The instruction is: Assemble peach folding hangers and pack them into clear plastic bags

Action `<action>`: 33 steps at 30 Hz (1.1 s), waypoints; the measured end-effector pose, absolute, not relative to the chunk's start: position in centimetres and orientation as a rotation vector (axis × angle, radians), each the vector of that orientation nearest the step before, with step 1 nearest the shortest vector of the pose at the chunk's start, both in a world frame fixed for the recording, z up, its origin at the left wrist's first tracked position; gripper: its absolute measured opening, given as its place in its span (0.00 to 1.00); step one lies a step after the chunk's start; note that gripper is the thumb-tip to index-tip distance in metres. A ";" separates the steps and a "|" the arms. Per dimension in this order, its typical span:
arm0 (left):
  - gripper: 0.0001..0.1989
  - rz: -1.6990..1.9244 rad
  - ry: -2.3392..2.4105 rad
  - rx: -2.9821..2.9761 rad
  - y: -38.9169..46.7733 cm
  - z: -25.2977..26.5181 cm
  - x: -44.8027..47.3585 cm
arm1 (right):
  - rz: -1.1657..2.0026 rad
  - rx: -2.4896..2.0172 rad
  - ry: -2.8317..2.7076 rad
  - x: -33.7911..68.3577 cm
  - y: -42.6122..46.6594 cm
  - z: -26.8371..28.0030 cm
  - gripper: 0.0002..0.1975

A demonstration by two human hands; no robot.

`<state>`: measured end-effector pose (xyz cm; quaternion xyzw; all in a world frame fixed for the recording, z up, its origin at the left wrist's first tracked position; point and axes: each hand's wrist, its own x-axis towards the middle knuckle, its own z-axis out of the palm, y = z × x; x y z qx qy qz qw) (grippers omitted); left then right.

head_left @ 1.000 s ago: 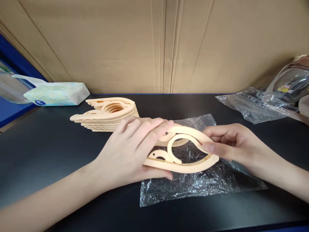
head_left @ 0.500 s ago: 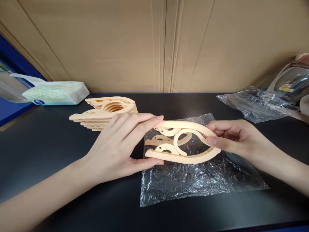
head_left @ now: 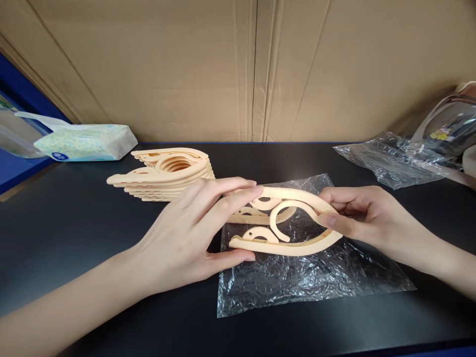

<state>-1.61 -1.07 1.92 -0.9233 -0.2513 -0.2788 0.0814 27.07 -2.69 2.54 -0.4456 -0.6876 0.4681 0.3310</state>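
A cream folding clothes hanger (head_left: 290, 249), its two arms folded close to each other around a curved hook, is held between both hands. My left hand (head_left: 189, 235) spans the arm tips, fingers on the far arm and thumb against the near one. At the rounded joint end, my right hand (head_left: 362, 215) pinches the hanger between thumb and fingers. Beneath it lies a clear plastic bag (head_left: 290, 285); another cream hanger (head_left: 248, 218) is partly visible there, mostly hidden by the held one. Left of my left hand sits a stack of folded hangers (head_left: 167, 181).
A tissue pack (head_left: 89, 143) stands at the back left of the black table (head_left: 130, 322). More crumpled clear plastic (head_left: 390, 161) lies at the back right, beside a transparent container (head_left: 449, 126). A cardboard wall (head_left: 178, 69) closes off the back.
The held hanger has shifted slightly right and toward me. My left hand has moved a little right and nearer with it; my right hand keeps its hold.
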 end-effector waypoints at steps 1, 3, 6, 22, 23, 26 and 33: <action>0.33 -0.822 -0.767 -2.744 -1.0 2.0 -1.6 | 1.231 -1.189 -1.783 27.1 -2.8 2.6 0.17; 0.35 -0.807 -0.804 -2.732 -0.9 2.1 -1.7 | 1.248 -1.250 -1.767 27.1 -3.0 2.7 0.18; 0.35 -0.798 -0.793 -2.721 -0.8 2.1 -1.8 | 1.239 -1.293 -1.782 27.1 -3.2 2.8 0.19; 0.34 -0.740 -0.705 -2.738 -0.8 2.0 -2.1 | 1.230 -1.275 -1.816 27.1 -3.2 2.9 0.20; 0.33 -0.746 -0.711 -2.743 -0.9 2.0 -2.1 | 1.244 -1.270 -1.808 27.1 -3.2 2.9 0.19; 0.30 -0.750 -0.764 -2.750 -0.9 1.9 -1.9 | 1.241 -1.271 -1.805 27.2 -3.2 2.9 0.17; 0.33 -0.749 -0.785 -2.775 -0.8 1.7 -1.8 | 1.234 -1.181 -1.846 27.5 -2.9 2.6 0.13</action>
